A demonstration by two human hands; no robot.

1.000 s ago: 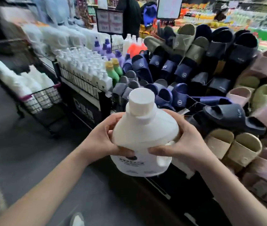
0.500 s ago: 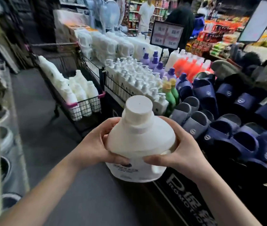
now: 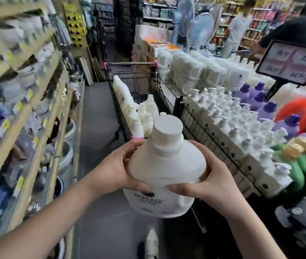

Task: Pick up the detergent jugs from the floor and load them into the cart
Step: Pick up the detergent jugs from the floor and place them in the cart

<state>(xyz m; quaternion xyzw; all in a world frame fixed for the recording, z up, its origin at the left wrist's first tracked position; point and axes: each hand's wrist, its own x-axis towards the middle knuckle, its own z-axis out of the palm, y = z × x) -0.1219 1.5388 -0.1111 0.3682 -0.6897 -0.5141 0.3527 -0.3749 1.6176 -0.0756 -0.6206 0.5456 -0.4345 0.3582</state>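
Note:
I hold a white detergent jug [image 3: 167, 165] with a wide white cap upright in front of me, at chest height. My left hand [image 3: 115, 171] grips its left shoulder and my right hand [image 3: 212, 184] grips its right side near the handle. Straight ahead in the aisle stands a black wire cart [image 3: 122, 116] with pink corner trim. Several white jugs [image 3: 135, 113] lie inside it, stacked along its left side and near end. The held jug is just short of the cart's near end, apart from it.
Shelves of housewares [image 3: 27, 101] line the left side. A wire-fronted display [image 3: 223, 116] of pump bottles, purple-capped and green bottles runs along the right, with a price sign [image 3: 294, 62]. People [image 3: 240, 27] stand at the far right. My shoe [image 3: 151, 242] shows below on the grey floor.
My view has swung left from the slipper display to the aisle, so the cart now lies directly ahead and closer. Both hands have kept the same grip on the jug.

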